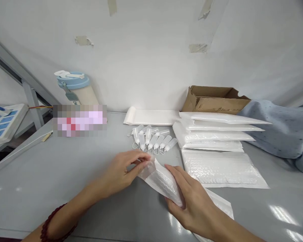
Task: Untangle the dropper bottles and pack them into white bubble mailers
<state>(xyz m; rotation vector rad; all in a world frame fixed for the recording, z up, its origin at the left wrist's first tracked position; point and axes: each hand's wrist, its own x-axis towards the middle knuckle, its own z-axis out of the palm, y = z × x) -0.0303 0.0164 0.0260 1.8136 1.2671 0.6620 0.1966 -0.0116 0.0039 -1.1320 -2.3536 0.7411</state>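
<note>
A white bubble mailer (164,181) is held tilted above the table between both hands. My left hand (123,169) is closed in a pinch at its upper left end, where a see-through part shows under the fingertips. Whether that part belongs to the mailer I cannot tell. My right hand (189,198) wraps around the mailer's lower right end, thumb below and fingers above. Just beyond the mailer lie several small clear squeeze bottles (154,139) with white caps and thin looped straps. Under my right forearm another white mailer (221,203) lies partly hidden.
To the right, a stack of white bubble mailers (217,136) rises beside a flat one (224,168). Behind stand an open cardboard box (214,101) and a white padded strip (154,117). A blue-lidded tumbler (78,87), a blurred pink item (79,121) and bluish fabric (280,127) flank them.
</note>
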